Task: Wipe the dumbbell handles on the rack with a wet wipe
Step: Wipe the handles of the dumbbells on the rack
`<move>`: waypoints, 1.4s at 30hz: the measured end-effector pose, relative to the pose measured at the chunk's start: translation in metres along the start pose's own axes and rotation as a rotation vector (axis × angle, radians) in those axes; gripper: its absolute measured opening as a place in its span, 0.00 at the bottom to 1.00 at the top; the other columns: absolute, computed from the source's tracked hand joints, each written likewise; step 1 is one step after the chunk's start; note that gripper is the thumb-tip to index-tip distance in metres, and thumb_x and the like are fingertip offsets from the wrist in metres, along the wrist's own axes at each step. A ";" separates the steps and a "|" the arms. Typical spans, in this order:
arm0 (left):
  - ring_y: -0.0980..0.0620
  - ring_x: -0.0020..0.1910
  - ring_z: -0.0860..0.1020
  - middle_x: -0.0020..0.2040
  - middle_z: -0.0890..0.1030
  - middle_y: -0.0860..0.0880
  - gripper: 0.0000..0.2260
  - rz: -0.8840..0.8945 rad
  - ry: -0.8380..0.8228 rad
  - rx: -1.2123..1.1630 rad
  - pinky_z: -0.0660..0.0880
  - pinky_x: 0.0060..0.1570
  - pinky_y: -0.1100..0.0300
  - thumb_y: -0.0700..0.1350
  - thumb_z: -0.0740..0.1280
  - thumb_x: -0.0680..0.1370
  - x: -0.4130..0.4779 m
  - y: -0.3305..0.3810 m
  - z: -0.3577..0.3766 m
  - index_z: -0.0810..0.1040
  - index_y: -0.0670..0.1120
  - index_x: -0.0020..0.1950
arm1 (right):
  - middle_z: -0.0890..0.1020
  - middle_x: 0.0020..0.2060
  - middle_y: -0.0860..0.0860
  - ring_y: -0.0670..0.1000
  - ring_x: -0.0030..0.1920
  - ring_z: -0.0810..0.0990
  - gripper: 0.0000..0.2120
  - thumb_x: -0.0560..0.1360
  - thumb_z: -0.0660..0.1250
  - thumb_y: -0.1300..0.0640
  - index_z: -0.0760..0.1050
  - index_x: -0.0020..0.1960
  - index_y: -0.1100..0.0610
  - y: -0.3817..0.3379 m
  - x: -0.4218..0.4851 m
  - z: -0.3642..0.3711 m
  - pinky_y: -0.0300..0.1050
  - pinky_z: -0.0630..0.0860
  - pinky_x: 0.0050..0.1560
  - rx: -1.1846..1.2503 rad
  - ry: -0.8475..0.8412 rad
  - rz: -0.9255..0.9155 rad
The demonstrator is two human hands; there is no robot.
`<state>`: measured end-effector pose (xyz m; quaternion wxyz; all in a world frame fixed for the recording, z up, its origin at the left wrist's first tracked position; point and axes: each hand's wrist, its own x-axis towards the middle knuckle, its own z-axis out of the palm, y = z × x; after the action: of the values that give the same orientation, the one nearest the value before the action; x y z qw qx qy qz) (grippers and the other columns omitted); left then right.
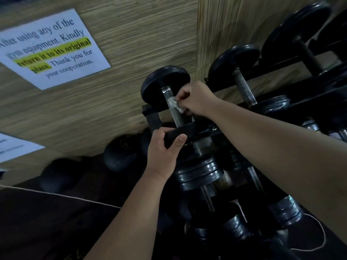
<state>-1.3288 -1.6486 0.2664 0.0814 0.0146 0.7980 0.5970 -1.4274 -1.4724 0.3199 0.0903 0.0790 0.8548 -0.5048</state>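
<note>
One wipe (175, 105), seemingly within right grip (195, 99), against handle (179, 119)

A printed notice (54, 47) hangs on the wood-grain wall (142, 38), a second sheet (15, 147) lower left

The right hand (195, 99), arm outstretched, pinches a wipe (175, 105) against the dumbbell handle (178, 118). The left hand (163, 149) grips the rack bar (195, 131) just below that handle.

1. The dumbbell (165, 81) lies across the rack (197, 131) at its left end, a second dumbbell (234, 61) just to its right
2. The right hand (195, 99) holds the wet wipe (174, 105) against the handle (180, 119)
3. The left hand (163, 149) grips the rack's front rail
4. The sign (50, 47) hangs on the wall (131, 53), left of the rack
</note>
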 end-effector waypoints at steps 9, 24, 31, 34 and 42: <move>0.46 0.57 0.82 0.55 0.83 0.45 0.23 -0.028 0.003 0.000 0.79 0.59 0.40 0.73 0.71 0.70 0.000 0.002 0.000 0.79 0.58 0.54 | 0.86 0.37 0.49 0.41 0.35 0.84 0.09 0.72 0.78 0.56 0.86 0.51 0.57 0.017 -0.008 -0.014 0.34 0.78 0.37 -0.036 -0.166 -0.075; 0.51 0.58 0.82 0.56 0.83 0.49 0.27 -0.022 -0.007 0.050 0.78 0.63 0.46 0.75 0.69 0.70 -0.001 0.002 -0.002 0.79 0.55 0.57 | 0.85 0.37 0.59 0.53 0.35 0.86 0.05 0.73 0.75 0.64 0.80 0.42 0.57 0.003 0.007 0.005 0.47 0.84 0.36 -0.007 -0.025 -0.021; 0.50 0.59 0.82 0.57 0.83 0.49 0.22 -0.029 -0.010 0.030 0.78 0.64 0.43 0.72 0.71 0.71 -0.002 0.006 0.000 0.79 0.57 0.55 | 0.82 0.37 0.42 0.42 0.40 0.81 0.06 0.69 0.80 0.56 0.83 0.42 0.50 0.009 -0.013 -0.014 0.34 0.72 0.39 -0.287 -0.222 -0.067; 0.51 0.62 0.80 0.59 0.82 0.52 0.23 -0.049 -0.038 0.101 0.76 0.66 0.46 0.72 0.70 0.72 -0.001 0.014 -0.001 0.78 0.57 0.57 | 0.83 0.41 0.45 0.47 0.46 0.82 0.05 0.71 0.78 0.55 0.85 0.46 0.52 0.002 -0.024 -0.021 0.41 0.78 0.46 -0.324 -0.128 -0.127; 0.61 0.56 0.79 0.54 0.81 0.60 0.10 -0.005 -0.056 0.282 0.75 0.54 0.63 0.53 0.73 0.79 -0.006 0.065 -0.002 0.78 0.57 0.59 | 0.84 0.36 0.49 0.47 0.34 0.81 0.03 0.72 0.77 0.56 0.84 0.44 0.54 0.008 -0.076 -0.087 0.49 0.83 0.45 -0.122 0.094 -0.080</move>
<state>-1.3278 -1.6327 0.3296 0.1023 0.0405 0.8714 0.4782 -1.3585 -1.3955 0.3726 0.0344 0.0626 0.8899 -0.4506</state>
